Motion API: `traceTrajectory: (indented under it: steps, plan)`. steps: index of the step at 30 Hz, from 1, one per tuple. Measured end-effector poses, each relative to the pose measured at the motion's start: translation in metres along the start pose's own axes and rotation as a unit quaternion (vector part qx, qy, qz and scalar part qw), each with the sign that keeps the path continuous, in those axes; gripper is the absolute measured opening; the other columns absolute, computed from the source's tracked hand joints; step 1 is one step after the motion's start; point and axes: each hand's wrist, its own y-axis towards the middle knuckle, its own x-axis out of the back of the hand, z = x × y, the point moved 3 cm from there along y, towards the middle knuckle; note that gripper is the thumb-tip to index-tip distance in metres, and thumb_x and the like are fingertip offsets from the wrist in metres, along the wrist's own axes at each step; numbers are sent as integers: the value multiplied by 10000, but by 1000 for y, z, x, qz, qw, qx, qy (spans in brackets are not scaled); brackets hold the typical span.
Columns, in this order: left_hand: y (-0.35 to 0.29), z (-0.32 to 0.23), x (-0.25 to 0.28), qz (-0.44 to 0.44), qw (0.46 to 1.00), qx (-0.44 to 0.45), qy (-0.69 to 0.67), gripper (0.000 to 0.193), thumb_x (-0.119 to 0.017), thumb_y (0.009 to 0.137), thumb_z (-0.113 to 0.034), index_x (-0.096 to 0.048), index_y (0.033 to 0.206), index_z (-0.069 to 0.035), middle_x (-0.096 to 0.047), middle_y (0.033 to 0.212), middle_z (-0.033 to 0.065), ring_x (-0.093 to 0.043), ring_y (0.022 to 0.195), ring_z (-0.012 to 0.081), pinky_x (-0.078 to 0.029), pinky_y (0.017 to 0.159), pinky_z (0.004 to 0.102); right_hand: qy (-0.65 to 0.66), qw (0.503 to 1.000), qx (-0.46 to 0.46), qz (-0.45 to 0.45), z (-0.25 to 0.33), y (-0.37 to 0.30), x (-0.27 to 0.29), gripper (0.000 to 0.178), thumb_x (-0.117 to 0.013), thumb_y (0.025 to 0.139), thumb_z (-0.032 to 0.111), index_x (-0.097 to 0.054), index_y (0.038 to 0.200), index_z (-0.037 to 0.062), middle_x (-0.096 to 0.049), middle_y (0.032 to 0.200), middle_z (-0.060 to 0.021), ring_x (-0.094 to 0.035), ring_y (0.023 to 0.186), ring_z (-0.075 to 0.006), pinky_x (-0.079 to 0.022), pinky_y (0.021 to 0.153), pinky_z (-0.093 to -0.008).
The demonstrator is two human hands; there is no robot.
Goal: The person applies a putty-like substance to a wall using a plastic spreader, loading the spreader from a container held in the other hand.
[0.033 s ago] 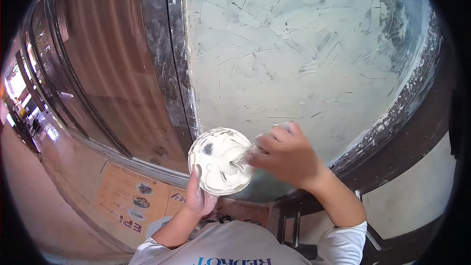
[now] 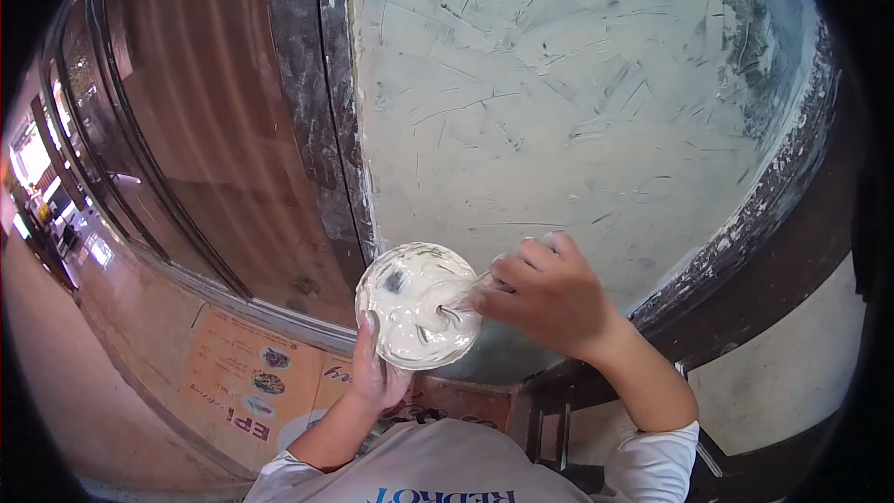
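Note:
My left hand [image 2: 380, 374] grips a round tub [image 2: 361, 303] from its lower left side, thumb up against the wall. White, creamy paste [image 2: 410, 321] fills the tub, with swirls in it and a dark patch near the far left. Over the right rim, my right hand [image 2: 540, 293] is closed around a thin tool smeared with paste [image 2: 458, 303]. The tool's tip sits in the paste, and fingers and coating hide its exact kind. Whitish smears mark the fingers of both hands.
Ahead stands a pale panel [image 2: 549, 130] with dark scratch-like streaks, framed by a dark, paste-spotted edge [image 2: 745, 214]. Brown glossy door panels [image 2: 214, 102] stand at left. Printed orange cardboard [image 2: 233, 373] lies on the floor. Dark-framed furniture [image 2: 773, 363] is at right.
My right hand has shifted very slightly to the right with the tool. The tub and my left hand are almost where they were.

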Motion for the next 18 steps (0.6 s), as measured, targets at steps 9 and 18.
traceTrajectory:
  steps: [9,18]
  plan:
    - [7,-3,6,-29,997,-66,-14,670,-355,1019,-504,-217,1520,-81,-341,1527,137,-390,1377,312,-357,1133,480,-32,996,73,47,5,-11,5,57,-605,790,261,-570,782,305,-473,778,64,-490,813,-124,-379,647,-313]
    - [4,12,7,14,998,28,45,671,-376,1020,-482,-236,1510,-47,-371,1515,138,-395,1377,283,-320,1153,446,-142,985,100,10,-9,8,-4,128,-638,775,263,-533,804,329,-473,886,64,-498,911,-121,-460,775,-309]
